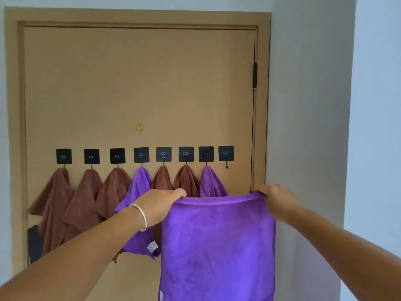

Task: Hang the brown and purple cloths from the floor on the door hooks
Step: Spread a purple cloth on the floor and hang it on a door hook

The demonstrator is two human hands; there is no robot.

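Note:
A purple cloth (218,242) hangs spread flat in front of the door (138,83), held by its top corners. My left hand (161,205) grips the left corner and my right hand (280,202) grips the right corner. A row of black square hooks (141,154) crosses the door. Brown cloths (83,200) and two purple cloths (140,185) hang from all but the rightmost hook (226,156), which is bare and sits just above the held cloth.
The door frame (263,105) and a black hinge (255,74) are at the right, with a grey wall (308,105) beyond. A small gold disc (139,127) sits on the door above the hooks. A dark handle plate (34,244) shows low on the left.

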